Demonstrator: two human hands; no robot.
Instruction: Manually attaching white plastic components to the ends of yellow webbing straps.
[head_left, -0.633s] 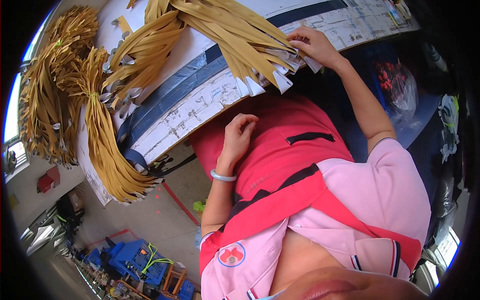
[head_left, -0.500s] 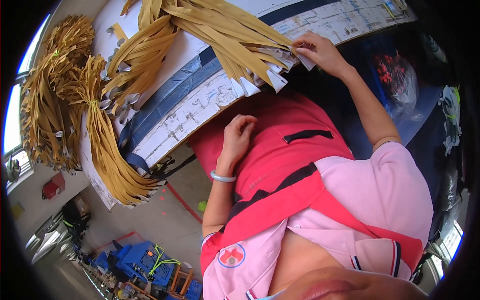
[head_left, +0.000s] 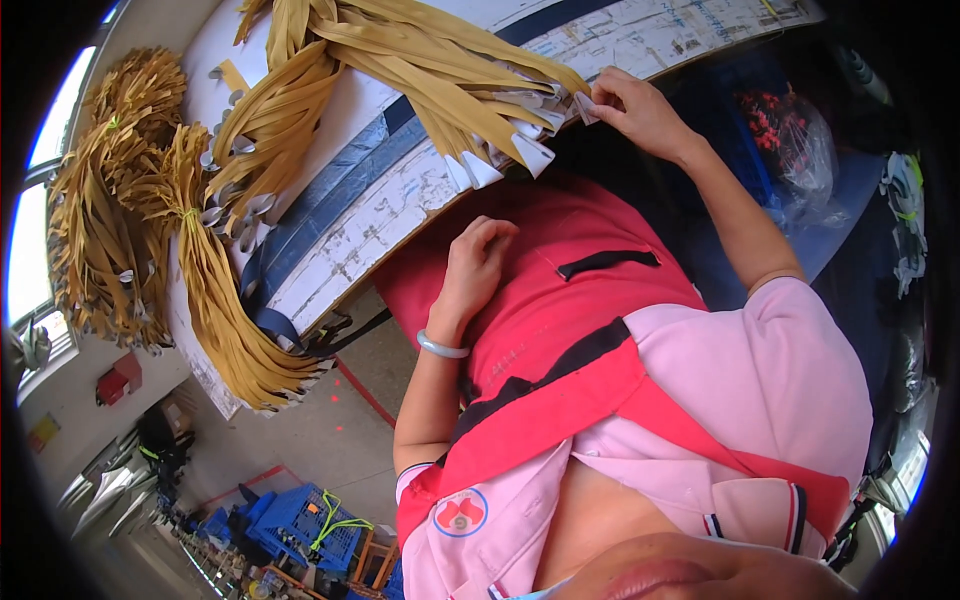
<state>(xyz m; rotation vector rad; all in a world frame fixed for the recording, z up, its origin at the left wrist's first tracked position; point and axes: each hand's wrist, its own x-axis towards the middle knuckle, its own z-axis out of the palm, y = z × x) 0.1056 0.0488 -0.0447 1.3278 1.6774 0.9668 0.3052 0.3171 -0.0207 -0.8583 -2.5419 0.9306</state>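
My right hand (head_left: 640, 115) is at the table's front edge, thumb and fingers pinched on the white end of a mustard-yellow strap (head_left: 586, 104). That strap belongs to a fanned bundle of yellow straps (head_left: 425, 75), whose white tips reach over the edge. My left hand (head_left: 475, 262), with a pale bangle (head_left: 442, 345) on its wrist, is in front of the red apron (head_left: 590, 225), below the table edge. Its fingers are curled in and nothing shows in them. More yellow straps (head_left: 215, 290), tied in a bunch, hang over the table's left end.
The worn white table (head_left: 335, 235) has dark blue tape (head_left: 345, 160) along it. A thick pile of straps (head_left: 115, 220) hangs at far left. Blue crates (head_left: 310, 530) are on the floor at lower left. Right of the table lies a clear plastic bag (head_left: 800, 150) with red contents.
My right hand has shifted slightly left, still pinching the white strap end, which now shows less. My left hand has barely moved. The whole view has shifted a little.
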